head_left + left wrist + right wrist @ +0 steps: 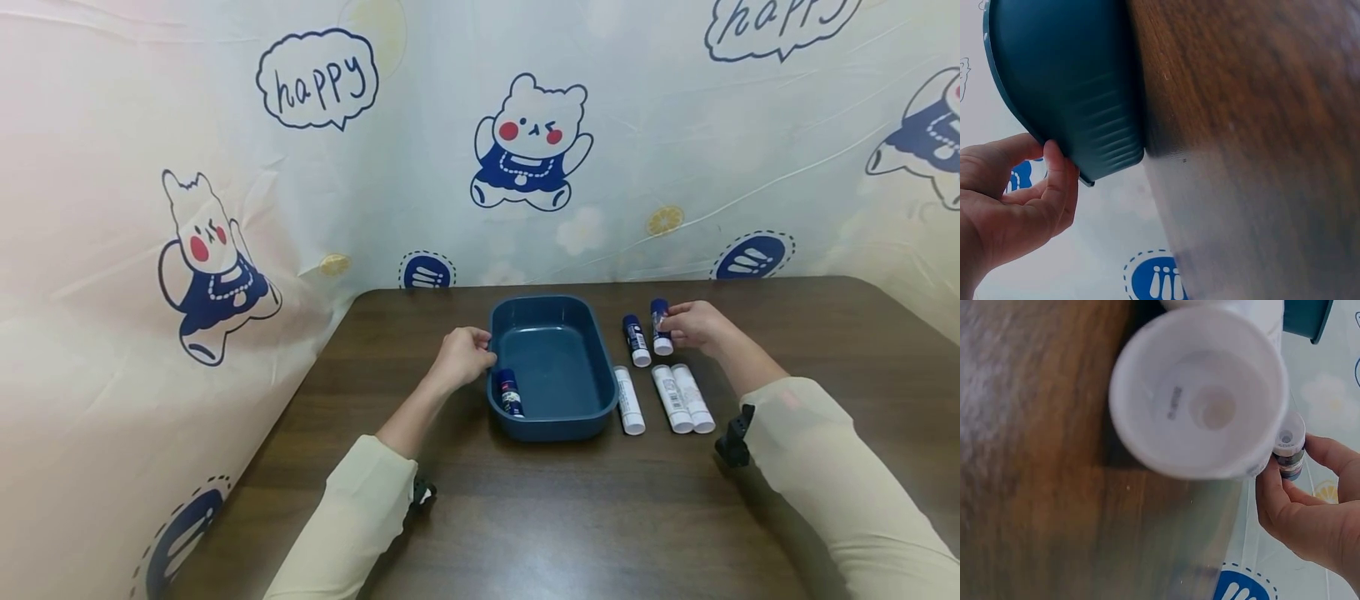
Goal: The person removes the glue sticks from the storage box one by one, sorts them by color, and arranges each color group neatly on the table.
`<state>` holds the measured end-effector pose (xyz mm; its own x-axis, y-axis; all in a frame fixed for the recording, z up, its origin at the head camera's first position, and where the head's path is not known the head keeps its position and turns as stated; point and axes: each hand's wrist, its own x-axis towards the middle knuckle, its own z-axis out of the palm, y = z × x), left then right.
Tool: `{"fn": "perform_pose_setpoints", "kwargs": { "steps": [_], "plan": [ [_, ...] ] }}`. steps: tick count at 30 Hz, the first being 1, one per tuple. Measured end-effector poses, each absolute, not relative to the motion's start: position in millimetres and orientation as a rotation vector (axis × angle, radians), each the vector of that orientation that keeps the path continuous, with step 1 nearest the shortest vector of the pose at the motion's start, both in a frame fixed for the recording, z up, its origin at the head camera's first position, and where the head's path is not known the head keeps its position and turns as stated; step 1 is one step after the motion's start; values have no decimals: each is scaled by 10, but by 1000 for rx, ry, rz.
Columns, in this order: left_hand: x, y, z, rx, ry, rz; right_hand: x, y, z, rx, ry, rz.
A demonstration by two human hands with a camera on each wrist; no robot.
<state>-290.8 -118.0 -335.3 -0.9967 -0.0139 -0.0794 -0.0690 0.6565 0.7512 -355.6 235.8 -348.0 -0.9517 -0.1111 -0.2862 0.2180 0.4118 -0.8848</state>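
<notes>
A dark blue plastic basin (551, 429) sits on the table with one blue glue stick (511, 393) in its near left corner. My left hand (463, 357) pinches the basin's left rim between thumb and fingers, as the left wrist view also shows. To the right of the basin, my right hand (696, 325) grips a blue glue stick with a white base (662, 333) between thumb and fingertips. Just left of it lies another blue glue stick (637, 340). The right wrist view shows the round white end of the held glue stick (1289, 434) facing the camera.
Three white glue sticks lie nearer to me: one (629, 402) along the basin's right side, and two (672, 400) side by side farther right. The brown wooden table (540, 517) ends at a printed curtain (427, 192) behind and to the left.
</notes>
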Motion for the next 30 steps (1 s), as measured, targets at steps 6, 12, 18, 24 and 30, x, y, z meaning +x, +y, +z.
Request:
{"fn": "perform_pose_setpoints", "kwargs": {
  "steps": [6, 12, 18, 24, 30],
  "plan": [
    [-2901, -1179, -3352, -66, 2789, 1281, -3560, 2324, -3511, 131, 2412, -1505],
    [-2901, -1184, -3348, -54, 2792, 1280, -3557, 2310, -3523, 150, 2443, -1479],
    [-2894, -1186, -3338, -22, 2808, 1265, -3566, 2302, -3539, 140, 2474, -1424],
    [-2891, -1181, -3320, -25, 2810, 1255, -3576, 2306, -3563, 144, 2503, -1373],
    [-2891, -1182, -3319, -28, 2810, 1253, -3598, 2322, -3595, 143, 2519, -1340]
  ]
}}
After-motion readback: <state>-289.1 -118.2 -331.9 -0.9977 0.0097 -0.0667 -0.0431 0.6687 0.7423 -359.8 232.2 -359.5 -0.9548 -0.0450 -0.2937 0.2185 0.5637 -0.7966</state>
